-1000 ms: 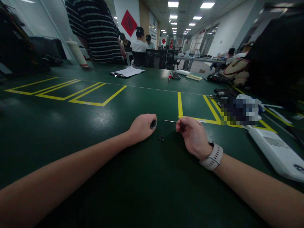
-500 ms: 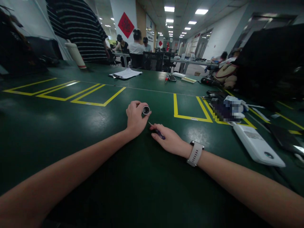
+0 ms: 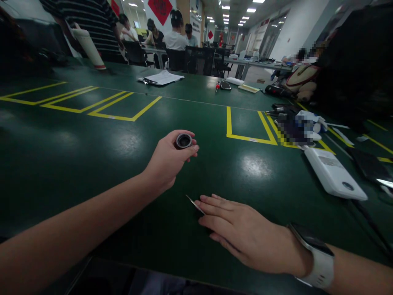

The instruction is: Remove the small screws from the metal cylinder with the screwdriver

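Biggest thing is the dark green smooth-topped table (image 3: 187, 112), w/ 1 off-white cylindrical tumbler (image 3: 89, 47) nr its far left, red band low down, can't see inside. The right hand (image 3: 242, 225) is flattish, fingers close tog., gripping 1 thin silvery metal shaft (image 3: 194, 203). The left hand (image 3: 164, 157) is curled round 1 short dark round cylinder (image 3: 184, 141) w/ a greyish rim, just above the table, open end showing; inside's v. dark, so contents = can't tell.
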`<state>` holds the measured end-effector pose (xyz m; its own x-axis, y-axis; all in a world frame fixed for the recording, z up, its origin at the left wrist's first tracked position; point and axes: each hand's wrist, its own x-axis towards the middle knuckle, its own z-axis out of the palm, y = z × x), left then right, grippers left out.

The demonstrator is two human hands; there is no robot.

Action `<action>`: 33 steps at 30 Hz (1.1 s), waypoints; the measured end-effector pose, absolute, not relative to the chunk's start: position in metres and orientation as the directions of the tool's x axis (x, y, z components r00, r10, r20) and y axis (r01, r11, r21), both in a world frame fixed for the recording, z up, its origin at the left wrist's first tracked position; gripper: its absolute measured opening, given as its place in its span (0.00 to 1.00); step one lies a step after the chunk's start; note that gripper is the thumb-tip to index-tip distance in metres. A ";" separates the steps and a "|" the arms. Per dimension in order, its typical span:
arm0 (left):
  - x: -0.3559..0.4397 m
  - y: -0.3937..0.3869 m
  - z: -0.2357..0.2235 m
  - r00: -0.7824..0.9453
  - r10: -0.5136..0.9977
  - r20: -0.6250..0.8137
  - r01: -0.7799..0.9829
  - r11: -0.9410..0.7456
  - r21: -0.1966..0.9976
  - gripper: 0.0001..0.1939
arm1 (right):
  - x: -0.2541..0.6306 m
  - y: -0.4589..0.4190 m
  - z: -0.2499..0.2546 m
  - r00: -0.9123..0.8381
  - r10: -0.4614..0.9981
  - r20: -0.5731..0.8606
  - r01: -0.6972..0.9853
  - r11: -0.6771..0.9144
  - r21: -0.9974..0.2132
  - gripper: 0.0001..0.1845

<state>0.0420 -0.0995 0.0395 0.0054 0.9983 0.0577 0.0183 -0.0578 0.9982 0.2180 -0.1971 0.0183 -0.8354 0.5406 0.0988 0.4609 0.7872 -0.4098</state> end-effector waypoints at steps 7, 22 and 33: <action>0.041 -0.109 0.045 0.130 0.987 -0.095 -0.232 0.123 0.965 0.18 | 0.234 -0.186 0.017 -0.442 0.865 0.239 0.261 0.378 -0.888 0.17; 0.036 -0.119 0.031 0.315 0.947 -0.060 -0.162 0.116 0.980 0.16 | 0.239 -0.176 0.008 -0.169 0.985 -0.033 -0.047 -0.042 -0.998 0.20; 0.039 -0.126 0.030 0.334 0.928 -0.167 -0.084 0.206 0.975 0.19 | 0.232 -0.198 0.024 -0.426 0.789 0.444 0.438 0.609 -0.662 0.13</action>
